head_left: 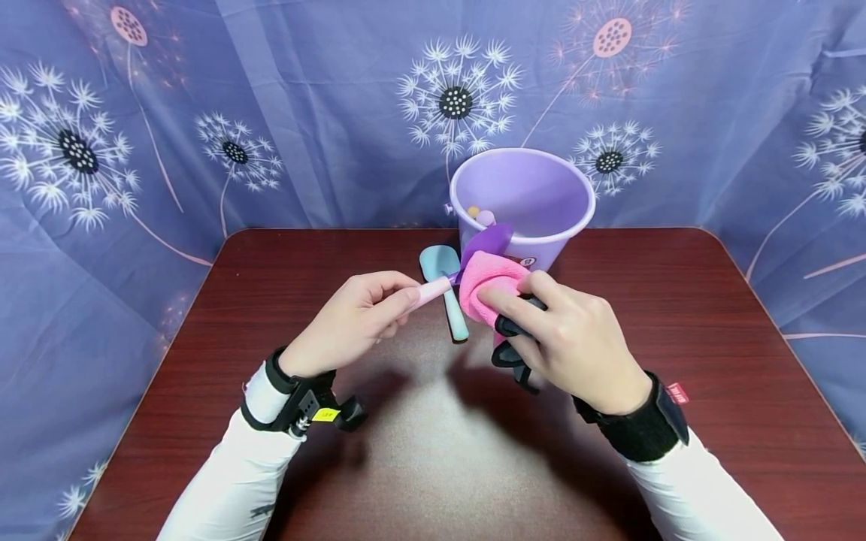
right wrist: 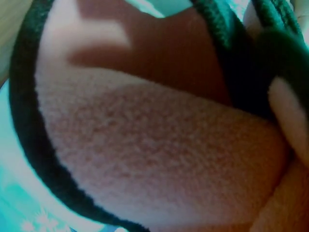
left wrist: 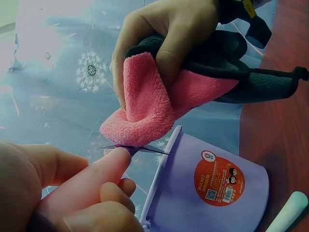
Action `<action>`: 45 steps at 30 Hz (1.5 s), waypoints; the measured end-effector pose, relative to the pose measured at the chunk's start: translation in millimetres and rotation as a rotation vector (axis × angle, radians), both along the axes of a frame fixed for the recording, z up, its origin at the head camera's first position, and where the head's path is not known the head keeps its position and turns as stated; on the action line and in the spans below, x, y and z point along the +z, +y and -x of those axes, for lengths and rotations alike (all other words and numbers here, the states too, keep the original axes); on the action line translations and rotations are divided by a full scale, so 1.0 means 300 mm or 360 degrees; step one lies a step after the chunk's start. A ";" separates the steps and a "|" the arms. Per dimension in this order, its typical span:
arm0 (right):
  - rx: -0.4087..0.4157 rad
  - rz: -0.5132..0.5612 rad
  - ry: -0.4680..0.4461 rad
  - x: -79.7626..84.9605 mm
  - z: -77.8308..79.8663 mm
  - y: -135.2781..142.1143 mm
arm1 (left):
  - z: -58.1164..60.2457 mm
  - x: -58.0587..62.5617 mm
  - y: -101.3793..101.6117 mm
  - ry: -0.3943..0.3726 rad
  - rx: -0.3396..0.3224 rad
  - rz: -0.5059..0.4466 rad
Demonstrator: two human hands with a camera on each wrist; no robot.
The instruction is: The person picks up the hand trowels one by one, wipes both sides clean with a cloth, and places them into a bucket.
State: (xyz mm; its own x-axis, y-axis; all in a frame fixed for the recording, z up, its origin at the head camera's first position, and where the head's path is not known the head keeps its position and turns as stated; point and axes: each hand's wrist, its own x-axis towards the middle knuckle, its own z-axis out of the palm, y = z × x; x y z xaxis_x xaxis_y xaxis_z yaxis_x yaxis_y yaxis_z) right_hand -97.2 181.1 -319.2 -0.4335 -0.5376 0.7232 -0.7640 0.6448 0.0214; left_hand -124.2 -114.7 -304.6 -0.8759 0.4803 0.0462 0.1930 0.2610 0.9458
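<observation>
My left hand (head_left: 365, 315) grips the pink handle of a toy shovel (head_left: 491, 239), its purple blade tilted up in front of the bucket. In my right hand (head_left: 575, 338) is a bunched pink cloth (head_left: 483, 274) with dark edging, pinched between thumb and fingers. The cloth covers part of the purple blade near the handle end, and the left wrist view shows it folded against the blade, seen edge-on. Cloth fills most of the right wrist view. Beneath the held shovel, a light blue toy shovel (head_left: 438, 261) lies on the table.
A purple bucket (head_left: 575, 225) stands at the back of the dark red table (head_left: 325, 255), with a yellow ball (head_left: 473, 212) and a pale purple ball (head_left: 485, 218) inside. Behind the table hangs a blue cloth (head_left: 338, 90) with a dandelion print.
</observation>
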 end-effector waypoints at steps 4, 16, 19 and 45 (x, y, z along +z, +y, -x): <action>0.0054 -0.0018 -0.0014 -0.002 0.000 -0.005 | -0.001 0.005 0.000 0.0014 0.0003 0.0022; 0.0088 -0.0157 -0.0136 -0.006 -0.003 0.002 | -0.002 0.019 -0.012 0.0009 0.0022 -0.0011; 0.0053 -0.0182 -0.0166 -0.009 0.001 0.008 | -0.005 0.023 -0.018 -0.0015 0.0021 -0.0030; -0.0345 0.0047 -0.0106 0.011 0.052 0.098 | -0.013 0.035 -0.035 -0.0042 -0.0067 -0.0012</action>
State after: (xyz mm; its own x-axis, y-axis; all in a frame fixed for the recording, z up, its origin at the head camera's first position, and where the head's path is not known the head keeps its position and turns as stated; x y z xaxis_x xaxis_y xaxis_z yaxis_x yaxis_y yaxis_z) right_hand -112.6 210.5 -315.8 -0.5840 -0.4056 0.7032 -0.6065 0.7938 -0.0458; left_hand -120.3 -125.1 -294.0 -0.8558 0.5166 0.0274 0.1789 0.2458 0.9527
